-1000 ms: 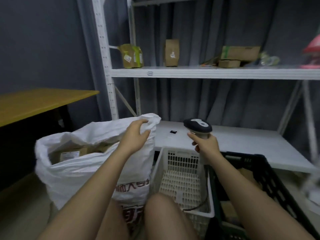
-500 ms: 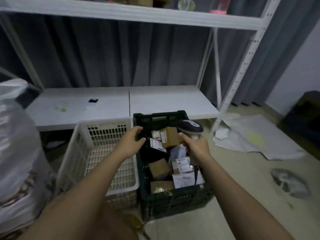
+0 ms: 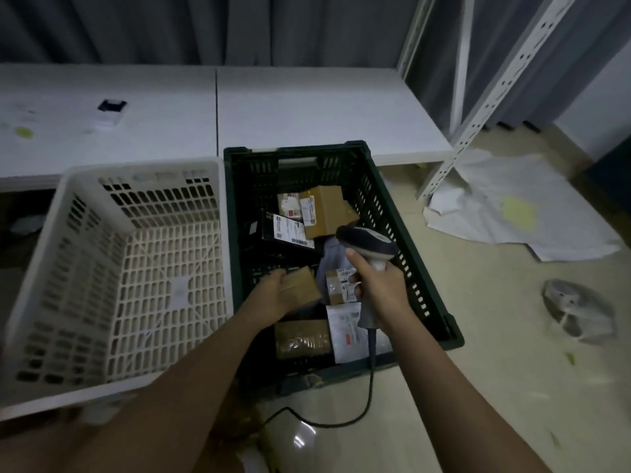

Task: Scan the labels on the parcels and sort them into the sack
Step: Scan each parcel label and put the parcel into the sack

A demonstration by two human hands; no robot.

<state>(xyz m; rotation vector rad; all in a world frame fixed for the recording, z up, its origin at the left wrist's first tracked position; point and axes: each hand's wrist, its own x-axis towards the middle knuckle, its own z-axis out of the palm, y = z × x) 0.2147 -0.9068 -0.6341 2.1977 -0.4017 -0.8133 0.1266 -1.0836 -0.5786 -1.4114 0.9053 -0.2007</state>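
Down inside the dark green crate (image 3: pixel 382 206), the left hand (image 3: pixel 271 297) is wrapped around a small brown box (image 3: pixel 302 286), fingers curled over its far edge. Just right of it, the right hand (image 3: pixel 382 288) grips the handle of a scanner (image 3: pixel 367 242), whose cable (image 3: pixel 341 418) trails onto the near floor. More parcels (image 3: pixel 324 209) with white labels lie across the crate. Touching its left side stands a white basket (image 3: pixel 143 186). Crumpled white paper (image 3: pixel 512 206) lies on the floor at the far right.

Dark green crate (image 3: pixel 392 213) – brown parcels (image 3: pixel 326 211); white lattice basket (image 3: pixel 82 206), grey-black scanner (image 3: pixel 367 242)
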